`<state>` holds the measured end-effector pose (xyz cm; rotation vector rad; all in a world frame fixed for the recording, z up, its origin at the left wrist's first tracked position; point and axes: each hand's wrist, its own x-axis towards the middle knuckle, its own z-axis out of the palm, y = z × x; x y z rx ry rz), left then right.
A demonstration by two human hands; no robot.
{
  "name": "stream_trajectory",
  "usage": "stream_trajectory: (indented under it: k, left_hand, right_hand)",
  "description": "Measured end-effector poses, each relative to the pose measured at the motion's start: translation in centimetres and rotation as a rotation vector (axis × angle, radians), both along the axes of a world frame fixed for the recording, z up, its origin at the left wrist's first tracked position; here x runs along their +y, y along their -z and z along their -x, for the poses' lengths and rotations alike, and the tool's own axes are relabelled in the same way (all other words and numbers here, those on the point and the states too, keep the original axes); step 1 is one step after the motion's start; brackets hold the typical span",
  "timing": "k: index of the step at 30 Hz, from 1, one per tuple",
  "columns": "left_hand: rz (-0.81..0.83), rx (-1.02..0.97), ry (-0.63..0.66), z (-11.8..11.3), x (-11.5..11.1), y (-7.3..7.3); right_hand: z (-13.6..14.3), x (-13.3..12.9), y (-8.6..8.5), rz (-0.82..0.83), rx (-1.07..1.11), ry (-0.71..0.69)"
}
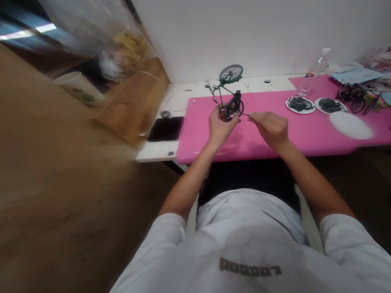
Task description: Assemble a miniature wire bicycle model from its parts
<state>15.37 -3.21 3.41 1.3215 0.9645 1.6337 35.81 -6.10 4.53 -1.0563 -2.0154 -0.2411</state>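
We see the small bicycle (235, 100) lifted over the pink cover (195, 142), in front of the chest and between both hands, where it can be viewed closely and reached from either side. The left hand (219, 129) grasps it low down, around the end with the nearer wheel, its thumb and fingers closed on that part. We judge that this grip steadies the very spot the other hand is reaching, while the far wheel (231, 73) and the handlebar (214, 91) stand free above, away from the fingers.

The right hand (272, 127) is curled, with thumb and forefinger pinching a thin dark rod (246, 114). The rod points toward the nearer wheel, and the pinch probably suits fine aiming. We cannot tell whether its tip touches the bicycle, nor whether it is a tool or a loose piece.

To the right, two plates hold dark parts: the first plate (300, 113) and, just beside it, the second plate (318, 105). We take the shallow dishes as a way to stop small pieces from scattering, within easy reach of the right arm. A white plate (351, 125) lies nearer the table edge. Farther right, more dark bicycles (349, 93) cluster together, apart from the one in hand.
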Motion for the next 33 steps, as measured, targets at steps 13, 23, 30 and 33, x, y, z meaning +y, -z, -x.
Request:
stream_trajectory:
  k: [13,23,30,33]
  left_hand:
    - [-0.047,0.123,-0.011,-0.4,-0.5,1.0]
    - [-0.087,0.226,-0.052,0.0,0.2,2.2]
    - [-0.122,0.237,-0.062,0.4,0.8,2.5]
    - [-0.113,0.241,-0.055,0.4,0.6,2.3]
  right_hand:
    - [0.0,0.9,0.6,-0.051,-0.087,0.176]
    - [0.6,1.2,1.2,0.140,-0.097,0.215]
    - [0.7,1.8,1.5,0.141,-0.152,0.138]
    - [0.5,1.9,1.4,0.139,-0.166,0.158]
